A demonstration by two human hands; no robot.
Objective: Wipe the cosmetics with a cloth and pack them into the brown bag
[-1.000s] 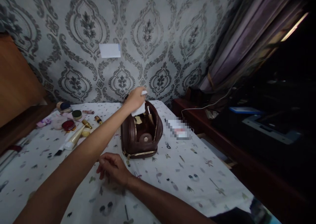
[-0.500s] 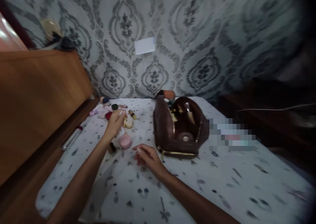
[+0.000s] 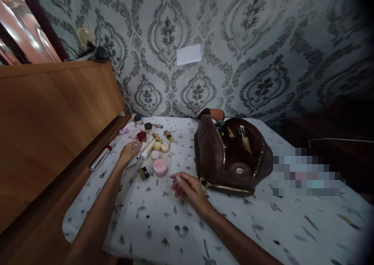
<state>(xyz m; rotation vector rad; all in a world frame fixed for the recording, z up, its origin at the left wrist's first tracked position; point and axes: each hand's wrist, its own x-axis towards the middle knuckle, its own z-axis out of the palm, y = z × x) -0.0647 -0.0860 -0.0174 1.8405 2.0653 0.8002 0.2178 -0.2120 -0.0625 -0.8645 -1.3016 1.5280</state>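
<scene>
My left hand [image 3: 129,154] is low over the bed at the left, its fingers loosely bent beside a white squeeze tube [image 3: 148,148] with a gold part. I see nothing held in it; whether it touches the tube is unclear. A red-lidded jar [image 3: 142,136] lies just beyond the fingertips. My right hand [image 3: 187,189] hovers with fingers half curled and apart, nothing visible in them. It is between a round pink jar [image 3: 160,167] and an open brown leather bag [image 3: 210,152]. Inside the bag stands a makeup brush [image 3: 244,139].
Around the jars lie a black-and-gold cube-shaped item [image 3: 143,173], small yellow round containers [image 3: 164,147], gold tubes [image 3: 168,136] and a dark-lidded jar [image 3: 148,127]. A clear tube with a red band [image 3: 101,158] lies by the wooden headboard [image 3: 67,101]. A patterned wall rises behind.
My left hand has drawn back left from over the small cosmetics, leaving the white tube in view. The right hand keeps its pose near the bag. The whole view has shifted left.
</scene>
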